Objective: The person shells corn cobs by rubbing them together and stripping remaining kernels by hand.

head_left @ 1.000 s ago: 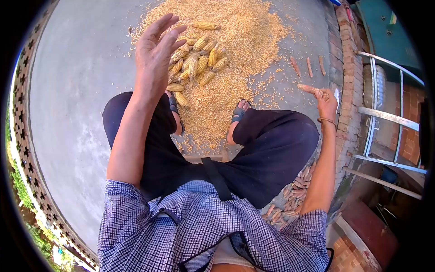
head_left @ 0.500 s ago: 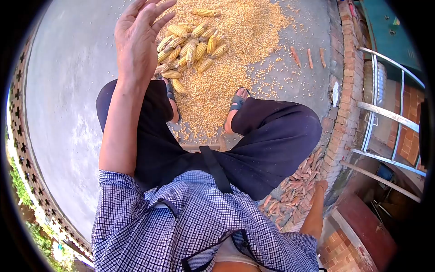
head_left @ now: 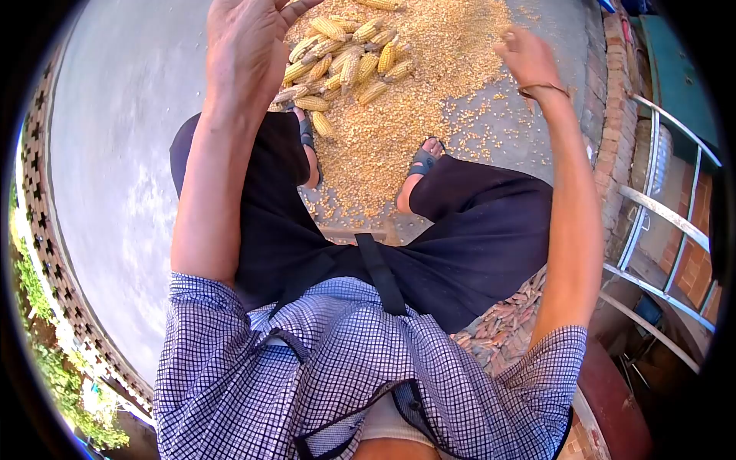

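My left hand (head_left: 245, 50) is raised at the top, left of the corn pile, its fingertips partly cut off by the frame edge. The fingers that show are apart, and I see nothing in the palm. My right hand (head_left: 529, 57) hangs above the right edge of the loose kernels, its fingers curled in and no object showing. Between the hands lies a heap of yellow corn cobs (head_left: 349, 65), kernels still on them. Loose corn kernels (head_left: 429, 84) spread over the floor around the heap and between my sandalled feet.
Stripped reddish cobs (head_left: 506, 322) are heaped behind my right leg. A brick edging (head_left: 611, 146) runs along the right, with a white metal frame (head_left: 663, 207) beyond it. Grey concrete (head_left: 115, 192) stretches to a perforated brick border (head_left: 46, 230) on the left.
My right hand has come forward from beside the stripped cobs to above the kernels. My left hand has moved slightly up. The view has shifted a little, so the corn heap sits higher and further right.
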Demonstrator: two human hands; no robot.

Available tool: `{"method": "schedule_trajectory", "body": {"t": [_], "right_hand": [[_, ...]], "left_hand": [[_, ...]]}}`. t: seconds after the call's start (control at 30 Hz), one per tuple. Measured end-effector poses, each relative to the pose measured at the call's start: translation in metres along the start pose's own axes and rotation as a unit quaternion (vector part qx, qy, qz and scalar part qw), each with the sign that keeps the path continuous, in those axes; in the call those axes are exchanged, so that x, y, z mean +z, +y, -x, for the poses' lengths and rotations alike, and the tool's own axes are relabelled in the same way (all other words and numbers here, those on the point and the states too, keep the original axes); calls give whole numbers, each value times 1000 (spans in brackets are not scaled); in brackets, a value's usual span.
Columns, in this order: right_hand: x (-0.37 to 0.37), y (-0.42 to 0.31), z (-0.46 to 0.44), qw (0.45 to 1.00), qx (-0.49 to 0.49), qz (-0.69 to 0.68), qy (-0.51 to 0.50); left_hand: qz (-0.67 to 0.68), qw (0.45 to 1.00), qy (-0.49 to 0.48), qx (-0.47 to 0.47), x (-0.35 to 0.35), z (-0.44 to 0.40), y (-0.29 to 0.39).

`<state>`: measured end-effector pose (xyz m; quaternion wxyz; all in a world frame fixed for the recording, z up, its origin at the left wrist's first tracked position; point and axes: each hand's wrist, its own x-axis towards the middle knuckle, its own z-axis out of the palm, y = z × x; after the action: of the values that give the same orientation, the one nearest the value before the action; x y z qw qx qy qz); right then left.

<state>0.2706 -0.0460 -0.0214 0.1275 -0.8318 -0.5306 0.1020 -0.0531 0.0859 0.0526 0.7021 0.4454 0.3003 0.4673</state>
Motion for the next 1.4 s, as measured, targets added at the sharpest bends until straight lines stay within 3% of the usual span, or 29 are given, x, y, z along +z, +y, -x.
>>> {"method": "schedule_trajectory", "body": {"t": [0.1,0.2,0.33,0.4,0.7,0.9,1.1,1.23,1.3,1.33,1.4], "right_hand": [[86,-66,-23,986,-43,57,-149],[172,-120,-2,961,6,16,-276],[282,-155,63,942,5,-67,-329],[308,-165,95,949,22,-91,-300],[359,-180,113,950,-32,-86,-298],[382,-178,112,953,-72,-53,-289],[392,-174,111,958,-97,-71,-259],[380,-160,110,956,-106,-88,-259],[376,-158,116,957,-103,-68,-264],[373,-158,116,954,-119,-45,-272],[380,-156,120,951,-138,-37,-273]], "left_hand": [[-3,1000,-2,2,-3,0,4],[-15,1000,11,17,9,12,12],[-10,999,29,16,7,12,17],[25,1000,7,-4,3,13,24],[14,993,-113,27,-11,17,20],[-116,992,-33,-39,-10,11,30],[-104,993,-46,-37,-18,11,26],[-37,996,61,-57,-8,16,16],[-30,997,53,-55,-10,14,18],[-59,997,3,-51,-16,11,24],[-61,997,14,-52,-14,13,25]]}}
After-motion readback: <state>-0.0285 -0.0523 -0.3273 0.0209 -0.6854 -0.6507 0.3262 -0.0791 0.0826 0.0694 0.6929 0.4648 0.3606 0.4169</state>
